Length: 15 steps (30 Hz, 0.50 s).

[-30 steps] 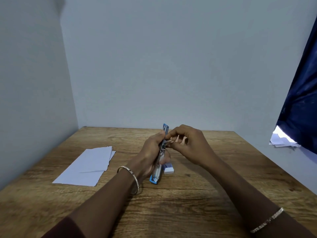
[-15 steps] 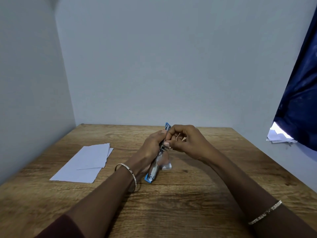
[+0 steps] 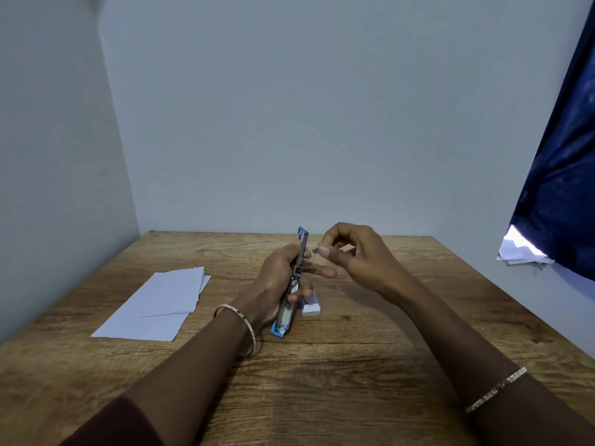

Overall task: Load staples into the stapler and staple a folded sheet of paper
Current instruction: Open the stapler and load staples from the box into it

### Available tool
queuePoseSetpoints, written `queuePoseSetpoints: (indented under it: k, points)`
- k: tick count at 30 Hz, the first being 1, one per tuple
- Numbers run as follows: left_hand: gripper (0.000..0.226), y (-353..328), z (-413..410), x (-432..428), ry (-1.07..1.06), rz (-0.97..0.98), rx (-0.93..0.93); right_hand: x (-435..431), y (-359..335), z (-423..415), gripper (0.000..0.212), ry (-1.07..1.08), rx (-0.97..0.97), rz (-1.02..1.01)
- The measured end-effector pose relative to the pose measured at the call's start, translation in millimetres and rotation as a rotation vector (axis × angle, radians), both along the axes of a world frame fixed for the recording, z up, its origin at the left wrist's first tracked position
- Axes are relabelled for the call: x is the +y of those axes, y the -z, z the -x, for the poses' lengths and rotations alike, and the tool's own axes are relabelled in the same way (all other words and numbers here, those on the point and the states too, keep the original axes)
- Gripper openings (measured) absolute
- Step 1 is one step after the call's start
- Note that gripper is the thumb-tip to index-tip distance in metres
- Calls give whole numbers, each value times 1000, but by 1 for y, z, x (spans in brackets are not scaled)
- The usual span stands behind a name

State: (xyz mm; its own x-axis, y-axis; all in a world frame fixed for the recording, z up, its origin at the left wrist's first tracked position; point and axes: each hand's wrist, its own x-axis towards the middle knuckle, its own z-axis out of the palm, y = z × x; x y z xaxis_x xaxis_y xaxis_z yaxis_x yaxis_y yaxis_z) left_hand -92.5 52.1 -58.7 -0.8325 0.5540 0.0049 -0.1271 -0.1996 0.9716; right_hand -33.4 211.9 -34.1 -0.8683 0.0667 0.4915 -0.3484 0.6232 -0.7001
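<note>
On my wooden bench (image 3: 354, 365), folded paper sheets (image 3: 154, 304) lie toward the left edge; a small staple box (image 3: 310, 308) sits mid-bench.

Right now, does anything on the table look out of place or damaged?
Nothing is damaged. The folded paper lies slightly fanned, its sheets not squared. The left hand holds the stapler tilted; the right hand pinches a small staple strip beside it.

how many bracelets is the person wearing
2. One bracelet circles the left wrist, just behind the left hand gripping the stapler. The other bracelet sits on the right forearm, lower right. More could be hidden under the sleeve.
</note>
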Motion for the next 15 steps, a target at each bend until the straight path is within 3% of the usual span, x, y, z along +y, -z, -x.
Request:
queuePoseSetpoints:
  k: [3, 5, 8, 12, 15]
  points:
    - [32, 4, 10, -1, -36, -58, -102, 12, -7, -4, 10, 137, 70, 6]
    - [31, 6, 16, -1, -55, -103, -157, 18, -8, -7, 12, 201, 86, -93]
    - [31, 8, 22, -2, -98, -157, -205, 22, -3, -10, 12, 214, 5, -293]
    - [34, 7, 27, -4, -97, -228, -256, 25, 5, -11, 22, 161, -132, -410]
    - [32, 7, 28, -5, -98, -218, -264, 25, 8, -8, 16, 180, -162, -558]
